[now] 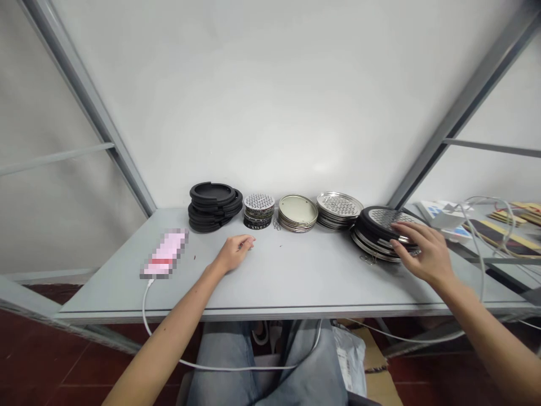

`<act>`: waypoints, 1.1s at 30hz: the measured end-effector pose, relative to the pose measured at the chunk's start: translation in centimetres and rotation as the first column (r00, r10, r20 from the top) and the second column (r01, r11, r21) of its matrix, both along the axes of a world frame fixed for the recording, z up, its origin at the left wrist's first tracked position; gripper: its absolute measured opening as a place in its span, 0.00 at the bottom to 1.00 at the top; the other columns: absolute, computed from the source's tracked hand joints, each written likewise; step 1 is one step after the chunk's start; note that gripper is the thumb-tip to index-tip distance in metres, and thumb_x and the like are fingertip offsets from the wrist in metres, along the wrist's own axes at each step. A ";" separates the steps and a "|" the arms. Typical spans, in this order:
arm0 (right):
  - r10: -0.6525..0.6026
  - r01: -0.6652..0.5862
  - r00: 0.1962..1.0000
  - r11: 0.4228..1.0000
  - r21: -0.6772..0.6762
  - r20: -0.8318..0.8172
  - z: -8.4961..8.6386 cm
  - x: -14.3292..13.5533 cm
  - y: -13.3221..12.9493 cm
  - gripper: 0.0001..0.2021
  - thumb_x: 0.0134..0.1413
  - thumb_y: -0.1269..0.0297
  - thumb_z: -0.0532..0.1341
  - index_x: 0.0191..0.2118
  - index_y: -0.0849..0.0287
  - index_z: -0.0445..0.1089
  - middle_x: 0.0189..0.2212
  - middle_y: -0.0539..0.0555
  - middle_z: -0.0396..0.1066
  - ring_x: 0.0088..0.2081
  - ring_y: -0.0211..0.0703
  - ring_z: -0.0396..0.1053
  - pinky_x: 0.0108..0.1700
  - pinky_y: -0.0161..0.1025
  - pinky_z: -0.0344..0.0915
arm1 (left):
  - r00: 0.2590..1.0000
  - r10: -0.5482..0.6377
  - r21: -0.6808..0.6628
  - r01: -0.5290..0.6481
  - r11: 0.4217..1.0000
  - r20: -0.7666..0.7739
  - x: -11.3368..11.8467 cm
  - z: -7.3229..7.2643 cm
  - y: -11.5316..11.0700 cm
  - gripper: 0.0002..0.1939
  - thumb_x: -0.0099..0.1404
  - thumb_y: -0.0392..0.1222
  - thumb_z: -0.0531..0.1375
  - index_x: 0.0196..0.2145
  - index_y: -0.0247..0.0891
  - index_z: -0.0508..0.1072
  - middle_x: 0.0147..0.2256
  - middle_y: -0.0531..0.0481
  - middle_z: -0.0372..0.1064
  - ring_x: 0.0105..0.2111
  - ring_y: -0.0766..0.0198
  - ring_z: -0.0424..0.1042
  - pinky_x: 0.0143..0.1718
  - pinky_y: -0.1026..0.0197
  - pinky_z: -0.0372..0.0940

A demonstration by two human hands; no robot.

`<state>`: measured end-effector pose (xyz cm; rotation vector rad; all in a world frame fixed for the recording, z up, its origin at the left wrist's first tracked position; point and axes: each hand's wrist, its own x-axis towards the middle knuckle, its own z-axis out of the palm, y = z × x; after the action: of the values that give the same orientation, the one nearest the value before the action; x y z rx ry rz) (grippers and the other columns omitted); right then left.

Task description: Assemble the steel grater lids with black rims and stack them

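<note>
My left hand (pixel 235 252) rests on the table with its fingers loosely curled; nothing shows in it. Over at the right, my right hand (pixel 425 251) has thumb and fingers spread at the near edge of a stack of round, black-rimmed discs with perforated metal tops (pixel 380 225); its fingertips overlap the top disc, and contact is hard to tell. Behind my left hand stand black ring-shaped parts (pixel 213 211) and small perforated metal discs (pixel 259 210). Pale round metal plates (pixel 297 211) come after them, then wider perforated silver discs (pixel 339 207).
A phone (pixel 165 252), blurred out, lies at the left on a white cable (pixel 146 316) that hangs over the front edge. Small wire clips (pixel 368 259) lie by the right stack. Boxes (pixel 448 217) and cables stand beyond the right frame post. A white wall backs the table (pixel 296 282).
</note>
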<state>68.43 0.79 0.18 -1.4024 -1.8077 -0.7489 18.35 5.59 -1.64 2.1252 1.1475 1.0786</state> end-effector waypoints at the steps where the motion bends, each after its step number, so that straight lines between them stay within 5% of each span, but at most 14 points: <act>1: -0.019 0.019 1.000 1.000 0.019 0.000 -0.1 0.0 -0.1 0.18 0.57 0.55 0.57 0.49 0.59 0.71 0.49 0.61 0.73 0.52 0.53 0.69 0.57 0.46 0.60 | 1.000 0.000 0.003 0.000 1.000 -0.005 0.0 0.0 0.0 0.21 0.70 0.52 0.50 0.39 0.35 0.76 0.33 0.45 0.76 0.34 0.58 0.75 0.39 0.59 0.69; 8: -0.055 0.054 0.998 0.998 0.024 0.038 -0.7 0.2 -0.1 0.16 0.59 0.57 0.56 0.49 0.58 0.70 0.48 0.61 0.72 0.52 0.52 0.69 0.57 0.45 0.60 | 1.000 -0.011 0.016 0.012 1.000 -0.023 -0.1 -0.1 0.1 0.21 0.71 0.52 0.50 0.36 0.35 0.77 0.33 0.45 0.77 0.34 0.58 0.76 0.40 0.58 0.68; 11: -0.082 0.081 0.997 0.996 0.037 0.015 -0.9 0.5 -0.1 0.22 0.58 0.56 0.56 0.56 0.59 0.64 0.52 0.64 0.69 0.55 0.57 0.66 0.57 0.49 0.60 | 0.999 -0.012 0.026 0.012 1.000 -0.033 -0.1 -0.1 0.1 0.21 0.70 0.51 0.50 0.34 0.35 0.77 0.35 0.45 0.78 0.35 0.58 0.76 0.40 0.59 0.68; 16: -0.120 0.132 0.991 0.951 0.280 -0.058 -2.2 -0.6 -1.7 0.32 0.53 0.61 0.59 0.63 0.62 0.54 0.57 0.70 0.63 0.58 0.65 0.62 0.57 0.57 0.61 | 0.998 -0.010 0.036 0.012 0.999 -0.068 0.0 0.0 0.0 0.20 0.70 0.50 0.50 0.34 0.36 0.77 0.32 0.47 0.77 0.34 0.59 0.75 0.39 0.60 0.67; 18: -0.074 0.076 0.997 0.956 0.283 -0.019 -2.9 -2.4 -2.6 0.30 0.49 0.65 0.62 0.59 0.56 0.59 0.55 0.66 0.66 0.55 0.63 0.66 0.55 0.55 0.63 | 0.996 0.003 0.043 0.001 0.999 -0.094 0.0 0.0 0.0 0.19 0.70 0.49 0.51 0.36 0.36 0.77 0.31 0.48 0.77 0.33 0.59 0.75 0.38 0.61 0.67; 21: 0.180 -0.183 0.983 0.976 0.120 0.034 -3.6 -6.4 -3.3 0.18 0.47 0.71 0.63 0.47 0.51 0.69 0.46 0.58 0.74 0.45 0.55 0.73 0.49 0.50 0.69 | 0.993 0.018 0.059 -0.011 0.998 -0.118 0.0 0.1 -0.1 0.17 0.69 0.49 0.52 0.38 0.37 0.77 0.31 0.49 0.76 0.31 0.61 0.73 0.35 0.62 0.66; 24: 0.436 -0.434 0.899 0.899 -0.063 0.028 -3.4 -11.3 -2.1 0.12 0.51 0.73 0.60 0.41 0.53 0.71 0.32 0.52 0.77 0.33 0.45 0.74 0.37 0.41 0.71 | 0.991 0.031 0.074 -0.021 0.997 -0.130 0.1 0.1 -0.1 0.16 0.68 0.49 0.53 0.37 0.37 0.78 0.31 0.50 0.76 0.30 0.61 0.72 0.33 0.62 0.65; 29: 0.452 -0.495 0.862 0.848 -0.188 -0.230 -1.5 -19.8 2.6 0.11 0.55 0.72 0.55 0.40 0.55 0.73 0.33 0.51 0.77 0.32 0.41 0.75 0.36 0.36 0.70 | 0.988 0.075 0.080 -0.064 0.995 -0.138 0.0 0.2 -0.1 0.14 0.67 0.46 0.54 0.38 0.37 0.77 0.31 0.49 0.76 0.30 0.62 0.72 0.33 0.62 0.64; 33: 0.487 -0.535 0.829 0.835 -0.132 -0.275 -1.7 -24.5 5.6 0.11 0.54 0.71 0.55 0.38 0.57 0.73 0.30 0.52 0.77 0.31 0.42 0.74 0.36 0.38 0.69 | 0.984 0.098 0.091 -0.085 0.992 -0.147 -0.2 -0.1 0.2 0.13 0.67 0.44 0.55 0.38 0.37 0.77 0.32 0.49 0.76 0.31 0.62 0.72 0.34 0.63 0.64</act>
<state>43.91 6.40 -1.49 -0.9885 -1.9840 -0.1113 18.17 5.82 -1.72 2.2722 1.3020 1.0374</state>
